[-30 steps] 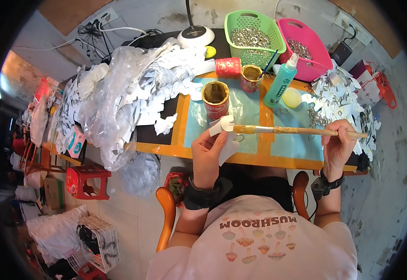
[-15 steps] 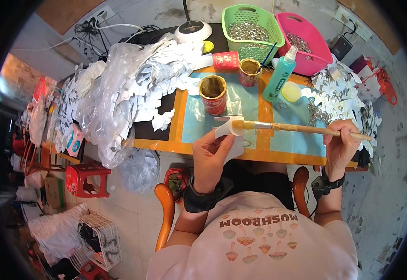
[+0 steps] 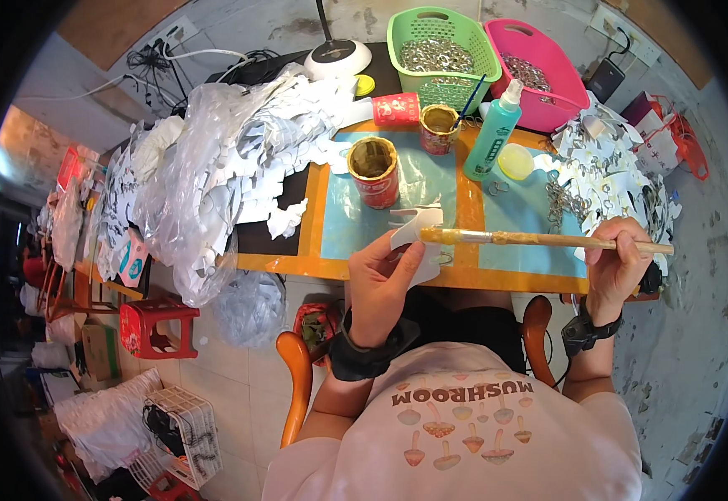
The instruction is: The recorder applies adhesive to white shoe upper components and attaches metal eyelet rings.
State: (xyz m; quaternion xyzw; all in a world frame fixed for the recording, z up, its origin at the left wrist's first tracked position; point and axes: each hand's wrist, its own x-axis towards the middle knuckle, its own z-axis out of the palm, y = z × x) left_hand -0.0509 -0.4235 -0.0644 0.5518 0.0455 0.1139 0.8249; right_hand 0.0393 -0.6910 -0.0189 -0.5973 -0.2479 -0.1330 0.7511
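Note:
Between the thumb and fingers of my left hand [image 3: 382,280] is a white cut-out piece [image 3: 418,227], held over the table's front edge. My right hand [image 3: 616,265] grips a long wooden-handled paintbrush [image 3: 539,240] near its far end. The brush lies nearly level, and its yellowish bristles are at the right edge of the white piece; whether they touch it I cannot tell. Just beyond my left hand stands a red paper cup [image 3: 378,190] with a brown-stained inside. A second stained red cup [image 3: 438,142] with a thin blue stick beside it is farther back.
White pieces and clear plastic [image 3: 247,142] heap up on the left. At the back stand a green basket [image 3: 405,82] and a pink basket [image 3: 547,104] of metal rings. A teal spray bottle [image 3: 492,138] and a yellow-lidded jar [image 3: 515,162] stand before them. More white pieces [image 3: 606,167] lie right.
The brush has shifted slightly right and down, its bristles now nearer the white piece's right edge. My right hand has moved a little right with it. The left hand still holds the piece.

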